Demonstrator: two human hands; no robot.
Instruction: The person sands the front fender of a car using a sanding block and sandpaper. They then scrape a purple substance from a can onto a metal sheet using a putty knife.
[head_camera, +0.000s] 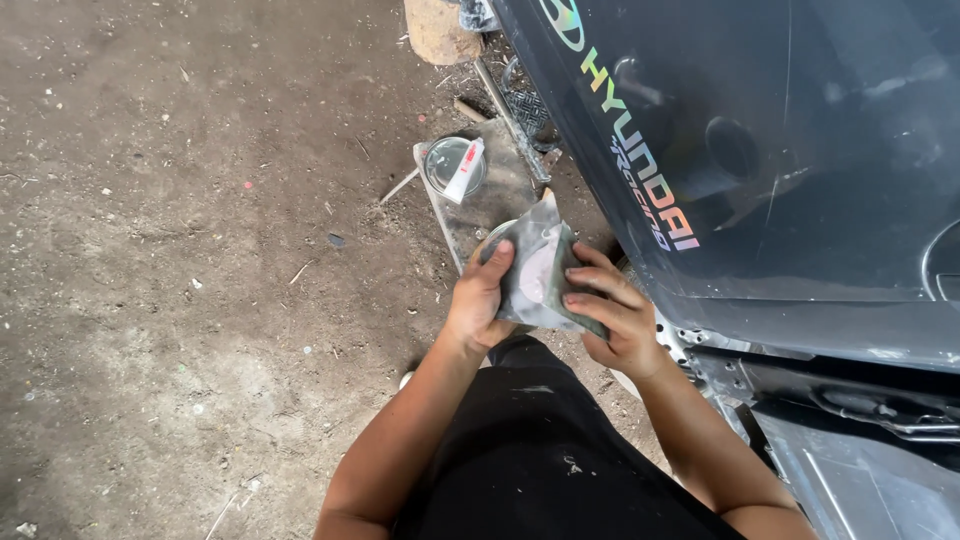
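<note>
Both my forearms reach out over my black-clad lap, left hand and right hand pinching opposite edges of a grey sanding sheet, stretched flat beside the dark car panel.

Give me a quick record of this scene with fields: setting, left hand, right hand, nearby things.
setting: dirt ground beside a dark car body panel
left hand: grips the left edge of a grey folded sheet
right hand: holds the sheet's right side, fingers on top
nearby things: open round tin with a small tube across it, on a flat board
</note>
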